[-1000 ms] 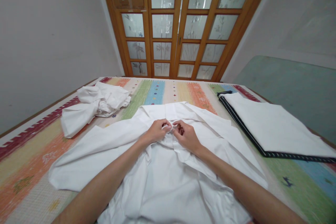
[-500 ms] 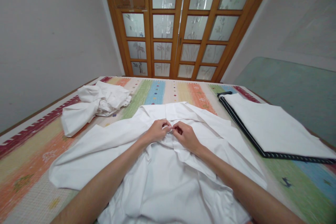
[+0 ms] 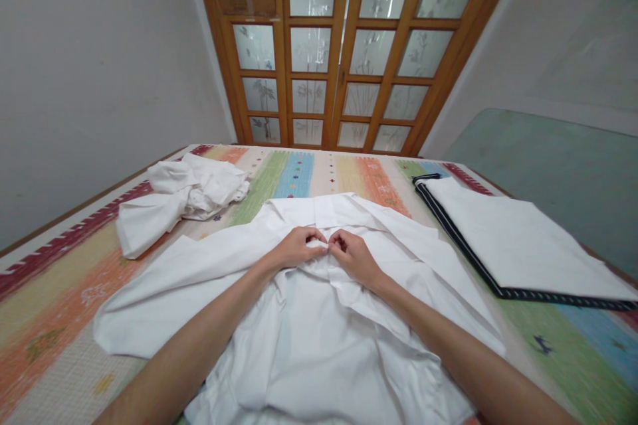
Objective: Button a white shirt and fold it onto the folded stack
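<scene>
A white garment (image 3: 329, 352), which looks like a long-sleeved shirt, lies spread in front of me, with a sleeve out to the left and its lower part bunched towards me. Near the top middle of it, my left hand (image 3: 299, 247) pinches the cloth between thumb and fingers. Right beside it my right hand (image 3: 353, 255) pinches the same spot, and the fingertips of both hands almost meet. Whether a button sits between them is too small to make out.
A crumpled white cloth (image 3: 192, 189) lies at the left. On the right, folded white fabric (image 3: 528, 239) rests on a dark striped-edged cloth (image 3: 463, 252). A colourful striped tablecloth (image 3: 272, 179) covers the table. Beyond stand wooden glass-paned doors (image 3: 333, 76); a pale green panel (image 3: 558, 166) leans at right.
Both hands stay at the same place on the shirt. The left fingers have shifted slightly, with a little more white cloth showing in their pinch.
</scene>
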`<state>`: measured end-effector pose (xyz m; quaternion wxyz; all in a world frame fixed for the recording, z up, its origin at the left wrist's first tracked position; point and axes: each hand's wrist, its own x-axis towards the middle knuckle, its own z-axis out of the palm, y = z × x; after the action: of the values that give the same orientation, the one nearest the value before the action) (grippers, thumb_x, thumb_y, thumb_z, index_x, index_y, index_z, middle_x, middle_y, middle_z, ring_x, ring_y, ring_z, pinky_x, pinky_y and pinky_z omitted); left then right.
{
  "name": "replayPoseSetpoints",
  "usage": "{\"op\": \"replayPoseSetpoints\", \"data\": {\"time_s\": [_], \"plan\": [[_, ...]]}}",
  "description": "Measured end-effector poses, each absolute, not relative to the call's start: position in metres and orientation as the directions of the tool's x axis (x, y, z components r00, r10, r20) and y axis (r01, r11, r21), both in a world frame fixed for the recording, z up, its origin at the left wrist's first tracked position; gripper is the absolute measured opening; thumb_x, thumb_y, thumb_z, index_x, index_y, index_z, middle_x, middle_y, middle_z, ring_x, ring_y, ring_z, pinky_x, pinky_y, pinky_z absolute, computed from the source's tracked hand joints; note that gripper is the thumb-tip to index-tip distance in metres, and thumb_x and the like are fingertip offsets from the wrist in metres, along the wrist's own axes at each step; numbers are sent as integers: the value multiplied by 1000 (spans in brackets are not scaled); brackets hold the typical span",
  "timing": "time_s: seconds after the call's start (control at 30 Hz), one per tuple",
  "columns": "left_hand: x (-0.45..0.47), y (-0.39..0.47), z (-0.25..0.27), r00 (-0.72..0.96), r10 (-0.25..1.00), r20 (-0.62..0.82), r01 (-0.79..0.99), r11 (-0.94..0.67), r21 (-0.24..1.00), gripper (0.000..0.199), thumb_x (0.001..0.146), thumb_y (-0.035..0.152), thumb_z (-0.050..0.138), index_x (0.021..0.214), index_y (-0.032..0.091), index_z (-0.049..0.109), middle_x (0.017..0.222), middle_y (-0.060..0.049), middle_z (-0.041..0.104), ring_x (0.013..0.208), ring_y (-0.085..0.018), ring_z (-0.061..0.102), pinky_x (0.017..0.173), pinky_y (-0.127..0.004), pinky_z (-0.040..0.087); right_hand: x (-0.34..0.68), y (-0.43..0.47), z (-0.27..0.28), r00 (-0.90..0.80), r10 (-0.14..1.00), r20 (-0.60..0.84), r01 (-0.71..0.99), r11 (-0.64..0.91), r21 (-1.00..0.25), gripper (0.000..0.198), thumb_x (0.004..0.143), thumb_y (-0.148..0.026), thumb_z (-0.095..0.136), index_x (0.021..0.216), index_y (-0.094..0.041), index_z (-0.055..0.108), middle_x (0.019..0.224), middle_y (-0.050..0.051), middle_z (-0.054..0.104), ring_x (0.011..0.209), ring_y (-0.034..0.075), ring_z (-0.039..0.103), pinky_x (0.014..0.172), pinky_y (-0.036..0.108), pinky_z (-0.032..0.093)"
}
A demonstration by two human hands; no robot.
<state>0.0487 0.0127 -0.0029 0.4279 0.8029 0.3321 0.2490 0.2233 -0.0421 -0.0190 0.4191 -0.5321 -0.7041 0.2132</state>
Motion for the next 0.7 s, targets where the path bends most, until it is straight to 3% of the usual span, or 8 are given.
{"op": "replayPoseSetpoints", "data": {"time_s": [0.23,0.7], "plan": [[48,12,-3,638,759,128,340,-427,838,24,70,25,60,88,14,71,73,-1,66,67,-13,55,64,-22,41,224,-42,-19,-91,928,362,595,343,-727,7,78,-18,52,73,-18,55,58,-4,48,54,11,43,55,23,32],[48,12,-2,620,778,101,352,-391,850,29,69,30,61,90,13,71,72,-1,65,64,-13,53,60,-22,40,222,-42,-17,-77,928,364,574,340,-745,6,76,-20,51,72,-19,54,58,-5,46,54,11,42,55,23,32]]}}
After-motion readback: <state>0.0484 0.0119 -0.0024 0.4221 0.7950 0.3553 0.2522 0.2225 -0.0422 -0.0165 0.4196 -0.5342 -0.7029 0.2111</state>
